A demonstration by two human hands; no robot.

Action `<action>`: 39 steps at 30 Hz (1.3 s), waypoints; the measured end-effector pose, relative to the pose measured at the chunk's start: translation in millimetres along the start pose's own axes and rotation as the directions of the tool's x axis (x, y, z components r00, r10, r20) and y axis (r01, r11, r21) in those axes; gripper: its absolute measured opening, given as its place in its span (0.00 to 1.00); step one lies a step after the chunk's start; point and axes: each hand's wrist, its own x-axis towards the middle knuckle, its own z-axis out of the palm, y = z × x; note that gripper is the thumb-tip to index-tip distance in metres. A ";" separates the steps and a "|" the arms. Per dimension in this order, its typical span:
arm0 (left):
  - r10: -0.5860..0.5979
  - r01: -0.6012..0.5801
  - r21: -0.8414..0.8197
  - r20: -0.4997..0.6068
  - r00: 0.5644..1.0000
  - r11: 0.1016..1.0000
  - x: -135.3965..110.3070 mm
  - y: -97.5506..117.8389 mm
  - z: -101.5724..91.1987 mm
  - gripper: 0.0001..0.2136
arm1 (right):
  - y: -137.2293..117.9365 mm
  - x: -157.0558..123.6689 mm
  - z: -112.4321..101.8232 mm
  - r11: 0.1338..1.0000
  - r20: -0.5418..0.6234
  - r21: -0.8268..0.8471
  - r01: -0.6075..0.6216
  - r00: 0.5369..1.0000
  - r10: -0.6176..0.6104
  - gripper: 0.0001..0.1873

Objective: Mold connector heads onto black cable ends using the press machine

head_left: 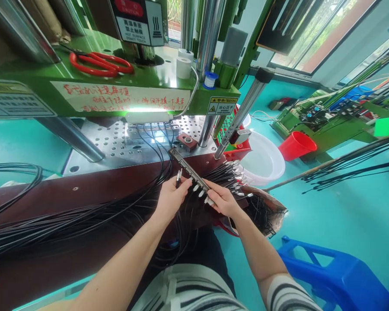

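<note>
Narrow dark-grey metal bar with a slotted face (185,166) lies aslant in the air above the front edge of a dark brown tabletop (100,183), its far end pointing up toward a green press (199,105) and its near end between the person's hands. The right hand (225,201) grips that near end, thumb on top and fingers curled beneath. The left hand (169,196) is closed, thumb against fingers, on slim black cable ends with silver tips (178,178) that stand up from its grasp beside the bar; it looks as if its thumb also meets the bar's edge, though the parts are too small to be sure. Small white and silver connectors (196,188) stick out in a row along the bar's lower side, between the two hands.

Just beyond the right hand lies a pile of black cables with silver ends (228,175). Long black cables (68,224) run across the tabletop on the left. Behind the bar, a perforated silver metal plate (112,140) carries a reddish-brown block with a metal ring (187,141), near the bar's far end. Red-handled scissors (100,65) rest on the press, above a lit white tube lamp (149,116).
</note>
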 end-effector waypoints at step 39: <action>0.299 -0.245 0.467 -0.044 0.953 0.850 5.1 12.8 -22.6 0.17 | 3.8 1.5 -8.9 0.999 0.016 0.039 -0.021 1.000 0.021 0.23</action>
